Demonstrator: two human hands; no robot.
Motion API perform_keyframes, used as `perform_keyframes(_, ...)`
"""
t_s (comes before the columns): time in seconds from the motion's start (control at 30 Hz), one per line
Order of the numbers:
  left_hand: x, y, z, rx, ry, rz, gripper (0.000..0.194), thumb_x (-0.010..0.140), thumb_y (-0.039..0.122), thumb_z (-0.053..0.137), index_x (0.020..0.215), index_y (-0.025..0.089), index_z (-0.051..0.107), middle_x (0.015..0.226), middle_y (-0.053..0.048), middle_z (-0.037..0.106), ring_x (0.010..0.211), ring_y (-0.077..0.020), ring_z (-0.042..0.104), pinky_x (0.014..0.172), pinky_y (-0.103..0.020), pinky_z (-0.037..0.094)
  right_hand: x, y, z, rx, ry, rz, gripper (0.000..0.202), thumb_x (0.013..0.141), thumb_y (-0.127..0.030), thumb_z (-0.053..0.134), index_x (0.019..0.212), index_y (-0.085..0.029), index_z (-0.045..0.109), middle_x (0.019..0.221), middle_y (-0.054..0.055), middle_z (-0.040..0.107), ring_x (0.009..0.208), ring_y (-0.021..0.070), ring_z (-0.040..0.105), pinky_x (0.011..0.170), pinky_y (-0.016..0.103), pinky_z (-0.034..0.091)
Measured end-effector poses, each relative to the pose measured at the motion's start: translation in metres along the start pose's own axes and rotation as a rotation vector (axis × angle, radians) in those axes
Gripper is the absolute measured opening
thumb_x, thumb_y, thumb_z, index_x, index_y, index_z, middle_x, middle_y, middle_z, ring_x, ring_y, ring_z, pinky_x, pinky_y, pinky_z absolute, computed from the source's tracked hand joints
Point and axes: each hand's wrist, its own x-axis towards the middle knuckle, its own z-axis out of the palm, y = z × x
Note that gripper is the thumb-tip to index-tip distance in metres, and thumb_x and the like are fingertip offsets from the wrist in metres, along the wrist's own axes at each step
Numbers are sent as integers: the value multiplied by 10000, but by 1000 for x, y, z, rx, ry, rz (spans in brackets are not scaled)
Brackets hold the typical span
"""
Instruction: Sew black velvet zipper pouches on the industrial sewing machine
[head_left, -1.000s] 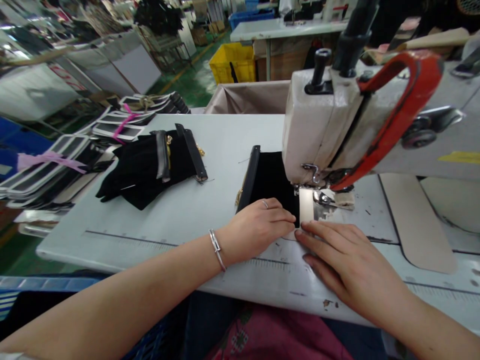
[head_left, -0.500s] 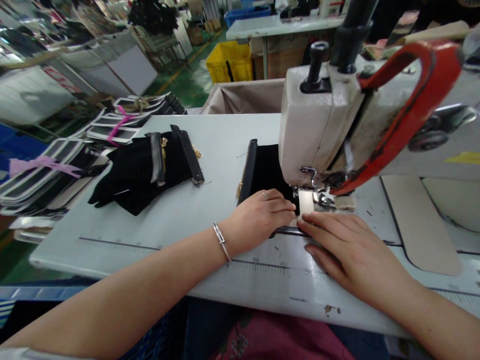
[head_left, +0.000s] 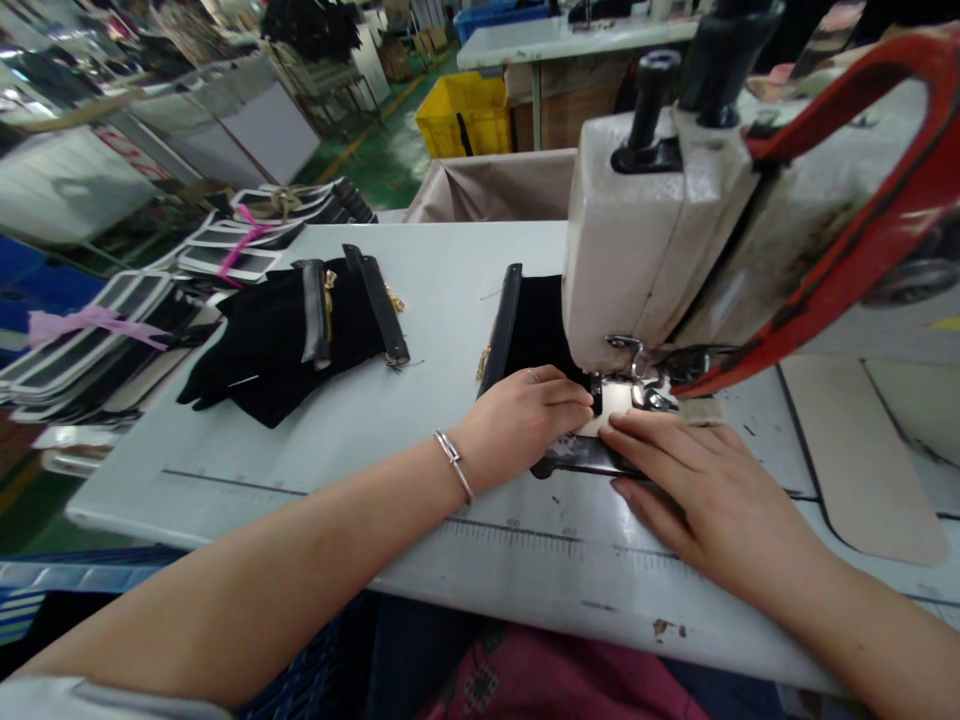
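Observation:
A black fabric piece point(head_left: 534, 322) lies under the head of a sewing machine point(head_left: 626, 245), with a dark strip along its left side and brass-coloured metal there. My left hand point(head_left: 517, 425) presses on this fabric, fingers bent together and their tips just left of the presser foot. My right hand point(head_left: 701, 485) rests flat with long fingers, its tips by a pale small patch point(head_left: 616, 398) in front of the foot. A glossy dark strip point(head_left: 589, 457) runs at the near edge of the work, between both hands. My left thumb is hidden.
To the left on the white table point(head_left: 442, 290) lies a black fabric pile point(head_left: 277, 340) with zipper strips. Beyond it are bundles of panels tied with pink strips point(head_left: 97, 322). A red curved guard point(head_left: 847, 230) crosses the machine. A yellow crate point(head_left: 465, 115) stands behind.
The view has shifted slightly, so the machine appears larger and further right. More of the glossy dark strip shows between my hands, which stay on the work.

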Motion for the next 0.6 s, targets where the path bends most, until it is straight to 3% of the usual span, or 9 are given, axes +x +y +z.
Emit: perform_keyframes(0.6,9,-13,9,22,141,-93,248,972,62,539,1025,164,759,1056,-41,773,1045,-160,699,995,-293,547,9,2,8,-80,-21,98,555,1026,-450,477,1500,-163,447,1524,100,521,1241,317,562,963,483,431)
